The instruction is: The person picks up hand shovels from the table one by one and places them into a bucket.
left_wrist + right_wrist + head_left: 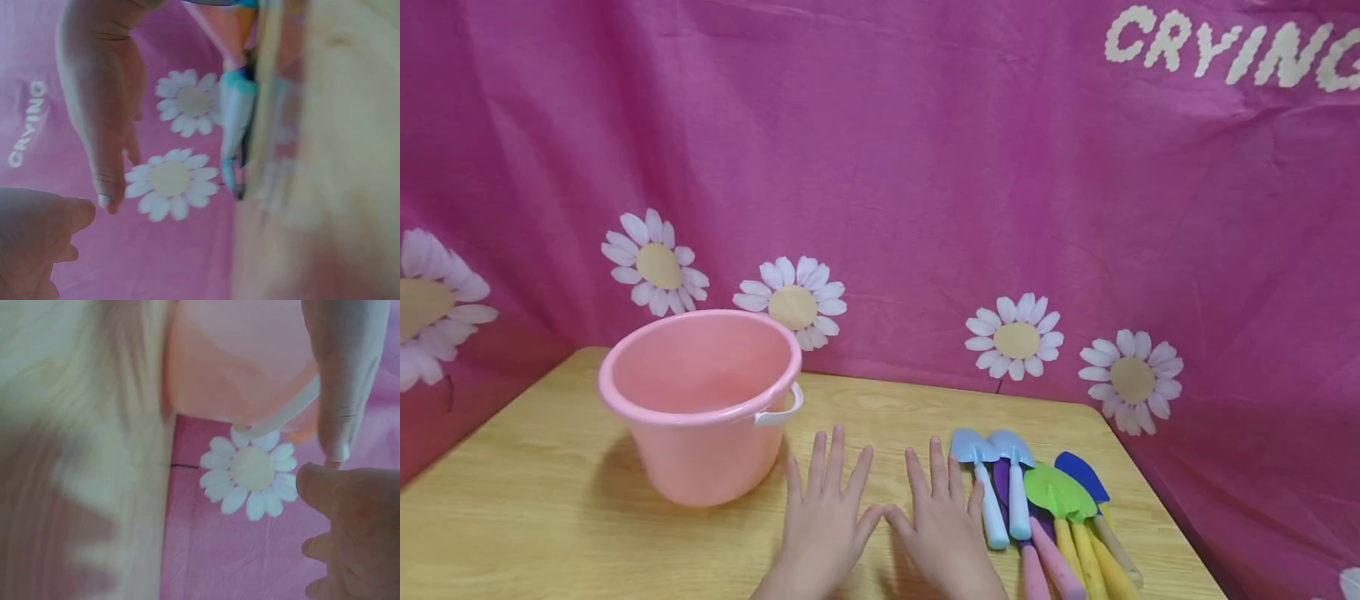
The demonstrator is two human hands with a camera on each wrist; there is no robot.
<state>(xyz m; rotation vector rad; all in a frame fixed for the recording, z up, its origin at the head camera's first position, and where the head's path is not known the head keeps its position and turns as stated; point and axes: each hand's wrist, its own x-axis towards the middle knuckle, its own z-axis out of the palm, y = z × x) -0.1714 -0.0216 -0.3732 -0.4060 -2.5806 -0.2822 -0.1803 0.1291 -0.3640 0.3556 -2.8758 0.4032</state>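
Both hands are spread side by side over the front middle of the table, palms down, with the thumb tips meeting. My left hand has its fingers straight and holds nothing; a pink bucket stands upright to its left. Nothing is in my right hand either, its fingers fanned out. Close on its right lies a pile of toy garden tools: two light blue trowels, green spades with yellow handles, pink handles and a blue shovel blade. Purple blades are partly hidden under the trowels.
The wooden table ends at a magenta cloth printed with white daisies and lettering. A white handle hangs on the bucket's right side. The tool pile sits near the table's right edge.
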